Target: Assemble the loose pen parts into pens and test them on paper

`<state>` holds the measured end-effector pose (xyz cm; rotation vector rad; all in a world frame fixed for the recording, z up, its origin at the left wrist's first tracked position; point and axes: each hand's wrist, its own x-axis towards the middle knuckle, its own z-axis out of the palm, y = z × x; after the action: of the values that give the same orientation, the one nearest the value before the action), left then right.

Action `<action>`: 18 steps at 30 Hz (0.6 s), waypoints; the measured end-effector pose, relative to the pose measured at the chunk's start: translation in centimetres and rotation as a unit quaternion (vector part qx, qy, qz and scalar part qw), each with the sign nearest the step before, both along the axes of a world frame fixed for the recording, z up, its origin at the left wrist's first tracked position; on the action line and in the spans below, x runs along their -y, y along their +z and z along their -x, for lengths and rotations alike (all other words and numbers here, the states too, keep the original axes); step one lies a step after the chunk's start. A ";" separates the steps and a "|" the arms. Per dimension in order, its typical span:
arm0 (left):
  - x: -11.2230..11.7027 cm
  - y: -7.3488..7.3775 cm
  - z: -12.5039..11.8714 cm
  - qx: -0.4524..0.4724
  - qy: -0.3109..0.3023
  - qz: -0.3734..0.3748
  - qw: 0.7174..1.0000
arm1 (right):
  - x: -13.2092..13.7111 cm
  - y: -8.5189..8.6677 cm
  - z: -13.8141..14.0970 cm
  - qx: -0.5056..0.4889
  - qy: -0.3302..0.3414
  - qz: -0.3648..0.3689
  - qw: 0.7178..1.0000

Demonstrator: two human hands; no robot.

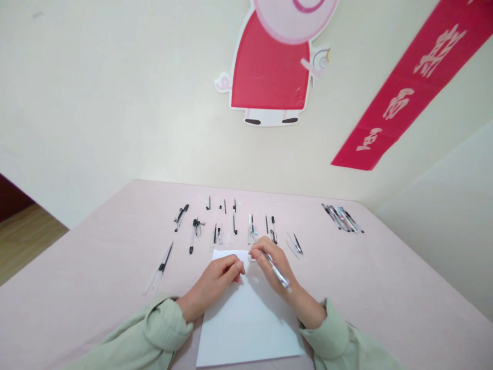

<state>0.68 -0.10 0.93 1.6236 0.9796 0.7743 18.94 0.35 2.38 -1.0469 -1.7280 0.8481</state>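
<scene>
A white sheet of paper (250,324) lies on the pink table (96,272) in front of me. My left hand (217,280) rests on the paper's upper left part with its fingers curled, pressing it down. My right hand (275,267) is closed on a pen (276,270) with a clear barrel. The pen's tip touches the paper near its top edge. Both arms wear pale green sleeves.
Several pens and loose pen parts (231,226) lie in rows beyond the paper. A bundle of pens (342,218) sits at the far right. One pen (162,267) lies alone at the left. A cartoon cutout (273,67) and a red banner (408,87) hang on the wall.
</scene>
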 end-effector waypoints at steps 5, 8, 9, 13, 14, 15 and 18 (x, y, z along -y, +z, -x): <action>-0.8 -0.6 0.0 0.063 0.112 0.013 0.992 | -0.3 -0.2 0.2 -0.353 0.077 0.251 0.898; -0.8 -0.9 0.0 0.064 0.116 0.010 0.991 | -0.2 -0.7 0.8 -0.398 0.091 0.307 0.860; -0.8 -0.9 0.0 0.064 0.113 0.008 0.992 | -0.1 -0.9 0.9 -0.400 0.091 0.317 0.855; -0.7 -0.8 0.0 0.064 0.107 0.004 0.992 | 0.0 -1.5 1.3 -0.395 0.091 0.325 0.855; -0.7 -0.8 0.0 0.062 0.106 0.000 0.992 | -0.1 -1.6 1.3 -0.393 0.090 0.323 0.856; -0.7 -0.8 0.0 0.060 0.105 -0.004 0.993 | -0.1 -1.7 1.3 -0.392 0.090 0.322 0.857; -0.7 -0.8 0.0 0.061 0.100 -0.008 0.993 | -0.1 -1.7 1.3 -0.384 0.089 0.323 0.860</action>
<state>0.66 0.60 0.16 1.4880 1.0603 1.0060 17.61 0.50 0.64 -0.7725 -0.8579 1.7604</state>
